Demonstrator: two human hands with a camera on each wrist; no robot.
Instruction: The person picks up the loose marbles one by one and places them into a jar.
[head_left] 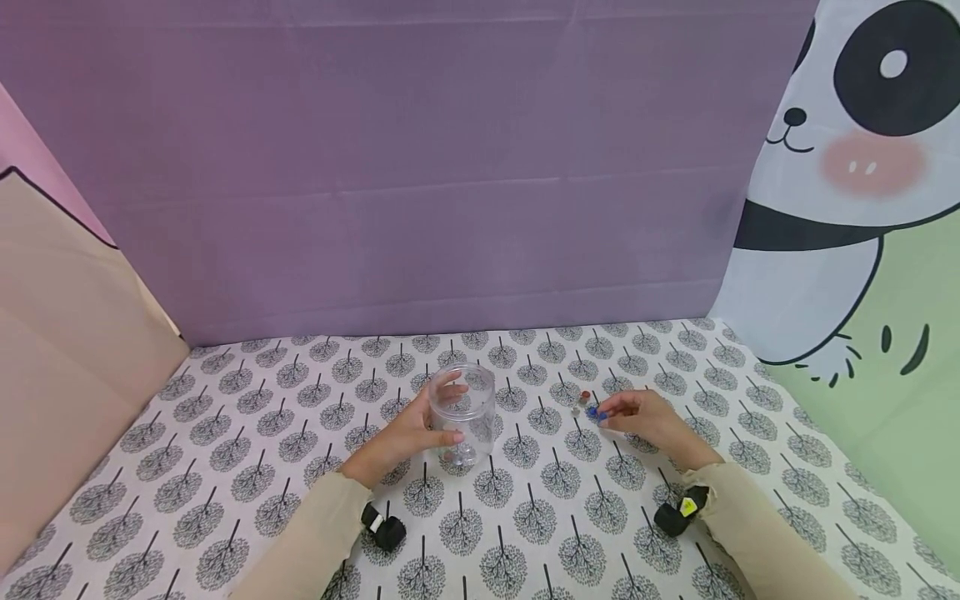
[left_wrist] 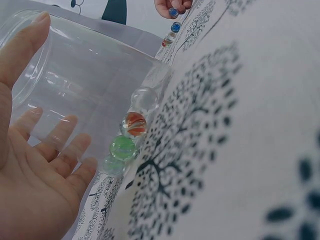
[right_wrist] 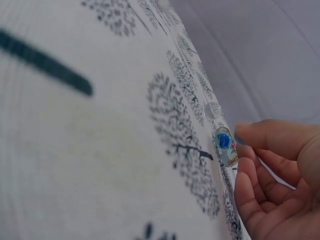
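Observation:
My left hand (head_left: 412, 429) grips the side of a clear, wide-mouthed jar (left_wrist: 95, 60) standing on the cloth, thumb on the near side and fingers round the far side. Several glass marbles lie at the jar's bottom, among them an orange-striped marble (left_wrist: 134, 124) and a green marble (left_wrist: 123, 147). To the right of the jar, my right hand (head_left: 645, 417) pinches a blue marble (right_wrist: 240, 140) between thumb and fingers, partly hidden by them. Close by its fingertips lie another blue marble (right_wrist: 224, 140), a clear marble (head_left: 575, 411) and a reddish marble (head_left: 585, 397).
A white tablecloth (head_left: 525, 517) with dark tree prints covers the table. Behind it hangs a purple curtain (head_left: 420, 167). A panda-printed cloth (head_left: 825, 283) borders the right side, and a beige panel (head_left: 67, 333) the left.

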